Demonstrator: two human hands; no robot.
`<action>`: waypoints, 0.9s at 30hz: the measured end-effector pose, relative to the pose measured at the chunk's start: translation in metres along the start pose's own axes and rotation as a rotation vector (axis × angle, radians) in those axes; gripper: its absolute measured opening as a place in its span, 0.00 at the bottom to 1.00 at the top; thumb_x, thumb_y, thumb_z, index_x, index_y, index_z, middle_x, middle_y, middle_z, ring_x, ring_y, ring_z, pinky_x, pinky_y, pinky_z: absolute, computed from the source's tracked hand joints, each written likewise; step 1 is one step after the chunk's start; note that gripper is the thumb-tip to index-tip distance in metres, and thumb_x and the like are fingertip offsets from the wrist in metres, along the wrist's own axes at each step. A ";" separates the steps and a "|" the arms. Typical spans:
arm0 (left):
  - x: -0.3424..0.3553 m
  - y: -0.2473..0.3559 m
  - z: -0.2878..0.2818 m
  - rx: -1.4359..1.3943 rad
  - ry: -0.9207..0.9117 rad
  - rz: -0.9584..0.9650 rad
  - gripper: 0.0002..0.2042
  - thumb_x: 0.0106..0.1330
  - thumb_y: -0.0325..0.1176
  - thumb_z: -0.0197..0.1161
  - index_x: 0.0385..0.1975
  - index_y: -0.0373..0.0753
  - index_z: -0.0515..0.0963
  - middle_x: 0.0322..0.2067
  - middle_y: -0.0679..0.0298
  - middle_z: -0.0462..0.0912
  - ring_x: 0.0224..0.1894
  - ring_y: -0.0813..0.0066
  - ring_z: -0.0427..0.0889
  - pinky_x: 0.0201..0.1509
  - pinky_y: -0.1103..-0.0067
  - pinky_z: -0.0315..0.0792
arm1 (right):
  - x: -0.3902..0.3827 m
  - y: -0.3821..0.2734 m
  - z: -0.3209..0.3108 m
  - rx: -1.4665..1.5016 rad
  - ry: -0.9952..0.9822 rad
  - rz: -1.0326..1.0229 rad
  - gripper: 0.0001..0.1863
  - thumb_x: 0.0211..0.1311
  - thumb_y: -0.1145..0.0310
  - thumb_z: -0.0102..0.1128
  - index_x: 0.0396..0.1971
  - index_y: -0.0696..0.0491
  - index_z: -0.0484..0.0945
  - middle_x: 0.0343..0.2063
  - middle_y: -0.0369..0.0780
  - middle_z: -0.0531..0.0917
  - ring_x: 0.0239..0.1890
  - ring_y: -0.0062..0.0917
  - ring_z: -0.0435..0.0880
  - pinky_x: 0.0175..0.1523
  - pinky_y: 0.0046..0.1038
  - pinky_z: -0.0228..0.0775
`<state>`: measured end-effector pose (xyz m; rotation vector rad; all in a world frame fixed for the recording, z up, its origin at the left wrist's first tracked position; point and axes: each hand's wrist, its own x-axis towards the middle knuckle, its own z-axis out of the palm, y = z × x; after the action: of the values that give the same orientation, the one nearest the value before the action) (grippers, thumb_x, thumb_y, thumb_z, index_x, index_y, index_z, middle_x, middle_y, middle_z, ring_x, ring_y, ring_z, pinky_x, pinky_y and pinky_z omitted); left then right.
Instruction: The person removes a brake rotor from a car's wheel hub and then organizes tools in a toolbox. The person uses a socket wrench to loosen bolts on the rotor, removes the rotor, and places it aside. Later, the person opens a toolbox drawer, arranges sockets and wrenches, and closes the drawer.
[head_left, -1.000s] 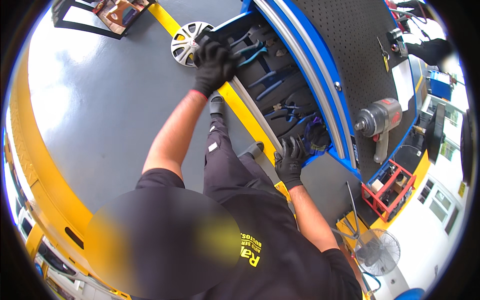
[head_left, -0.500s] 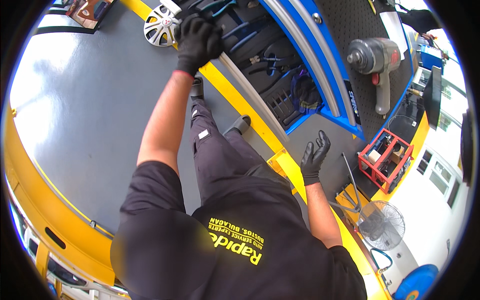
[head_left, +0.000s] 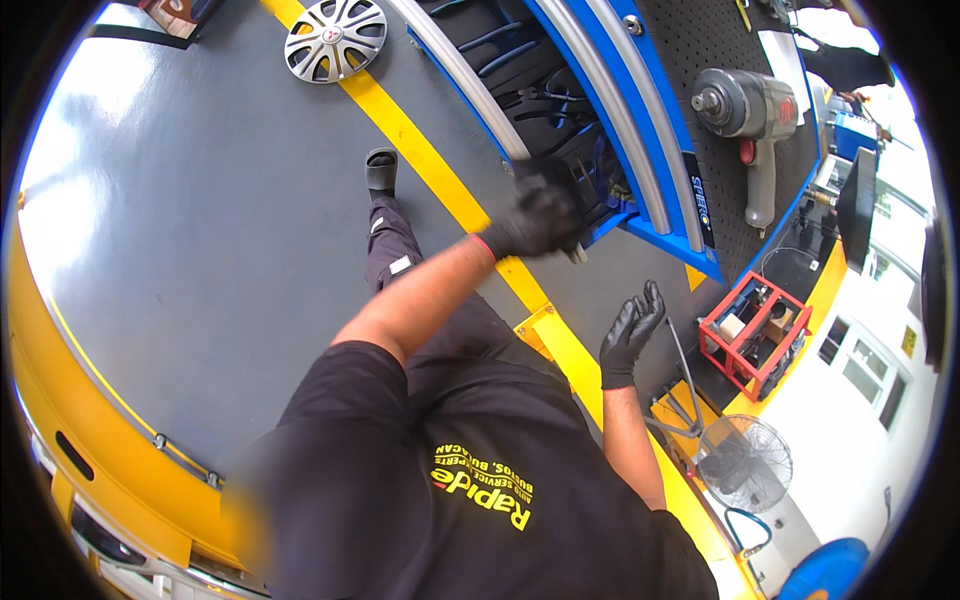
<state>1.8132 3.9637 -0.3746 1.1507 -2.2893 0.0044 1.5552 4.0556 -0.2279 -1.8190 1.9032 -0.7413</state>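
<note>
My left hand [head_left: 545, 212], in a black glove, lies over the front edge of an open tool-chest drawer [head_left: 468, 82], near its right end. Motion blurs its fingers, so their closure is unclear. Inside the drawer, several pliers [head_left: 500, 62] rest in dark foam; the hand hides part of the contents. My right hand [head_left: 630, 335], also black-gloved, is held up to the right of the drawer, apart from it. Its fingers are stretched out and the palm holds nothing.
A silver wheel cover [head_left: 335, 40] lies on the floor at the upper left. An impact wrench [head_left: 750, 125] rests on the chest's black perforated top. Right of it stand a red metal frame [head_left: 755, 335] and a fan [head_left: 745, 463]. A yellow stripe [head_left: 410, 140] crosses the grey floor.
My left hand has swept from the drawer's left end toward its right end. The drawer has slid further into the chest. My right hand stays raised, nearly in place.
</note>
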 end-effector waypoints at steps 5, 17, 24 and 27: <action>0.007 -0.225 -0.039 -0.003 0.216 -0.288 0.20 0.67 0.52 0.67 0.58 0.60 0.84 0.60 0.62 0.78 0.71 0.51 0.69 0.77 0.52 0.59 | 0.005 0.003 -0.017 0.036 0.118 0.175 0.28 0.80 0.67 0.55 0.73 0.61 0.65 0.70 0.49 0.71 0.70 0.37 0.73 0.73 0.43 0.67; 0.074 -0.056 0.022 -0.248 0.600 -0.689 0.31 0.69 0.49 0.68 0.69 0.41 0.74 0.63 0.52 0.75 0.73 0.41 0.68 0.81 0.45 0.54 | 0.195 -0.024 -0.126 -0.136 0.513 -0.101 0.33 0.82 0.65 0.54 0.80 0.59 0.59 0.73 0.52 0.71 0.72 0.41 0.75 0.76 0.44 0.71; 0.154 -0.329 0.007 -0.352 0.969 -0.941 0.32 0.76 0.33 0.58 0.77 0.28 0.61 0.70 0.32 0.68 0.73 0.28 0.64 0.78 0.45 0.57 | 0.224 -0.014 -0.128 0.054 0.330 0.098 0.35 0.84 0.60 0.49 0.81 0.61 0.54 0.69 0.54 0.77 0.71 0.41 0.79 0.78 0.47 0.68; 0.170 -0.294 -0.024 -0.098 0.700 -1.025 0.31 0.77 0.34 0.57 0.77 0.27 0.61 0.71 0.30 0.66 0.76 0.28 0.62 0.78 0.47 0.58 | 0.222 -0.009 -0.138 -0.727 0.242 -0.061 0.40 0.85 0.44 0.42 0.81 0.61 0.55 0.71 0.54 0.75 0.73 0.42 0.77 0.79 0.48 0.67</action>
<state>1.9626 3.6588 -0.3426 1.7808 -0.9421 -0.0810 1.4611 3.8482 -0.0988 -2.2829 2.5108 -0.3007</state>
